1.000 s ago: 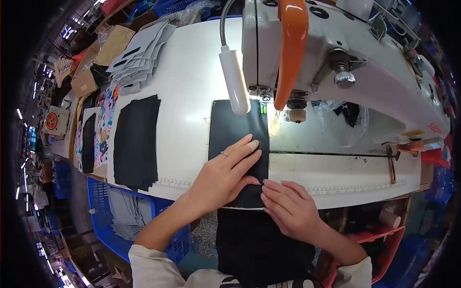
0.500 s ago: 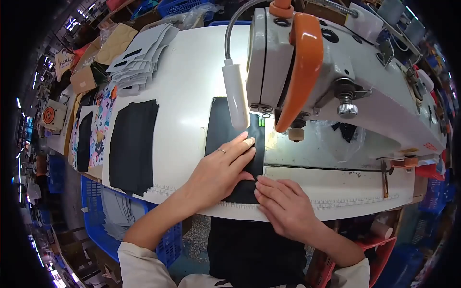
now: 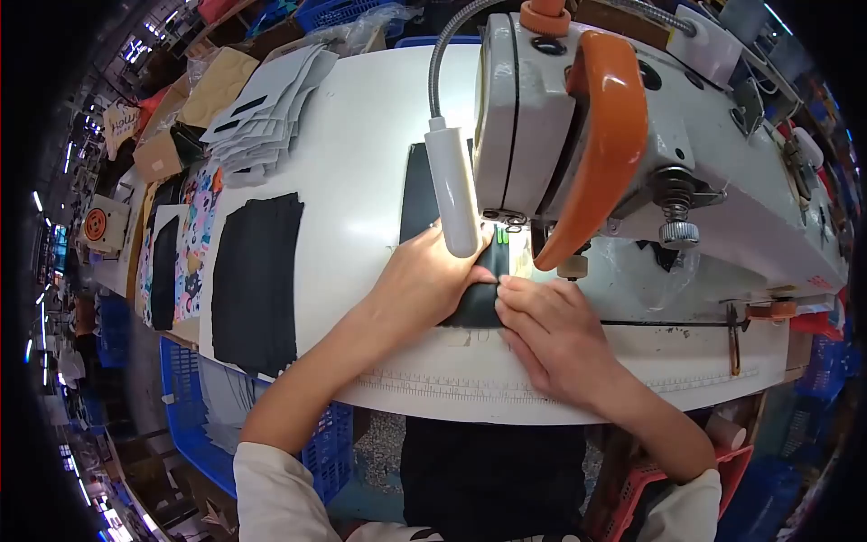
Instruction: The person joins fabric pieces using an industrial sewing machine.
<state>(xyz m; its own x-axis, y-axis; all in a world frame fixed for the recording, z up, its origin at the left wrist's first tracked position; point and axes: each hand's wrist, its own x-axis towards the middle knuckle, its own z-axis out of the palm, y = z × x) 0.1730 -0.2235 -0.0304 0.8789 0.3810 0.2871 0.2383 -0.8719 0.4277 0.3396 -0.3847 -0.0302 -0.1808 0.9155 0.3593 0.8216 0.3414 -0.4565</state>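
The black fabric strip is laid on the white desk under the head of the sewing machine, with its long axis run from the desk's near edge toward the far edge. 1 end is seen beyond the lamp; the near end is covered by the 2 hands. The left hand is set on the strip's left side, curled down over the cloth with its tips hidden by the lamp, so a pinch cannot be told. The right hand is laid just beside it, with its fingers stretched flat and pressed on the strip's right edge, nothing clasped. The needle is hidden behind the machine head, just beyond the fingertips toward the far edge; the right hand is judged nearer. A stack of black pieces is seen well apart near the left edge, and grey pieces at the far left corner.
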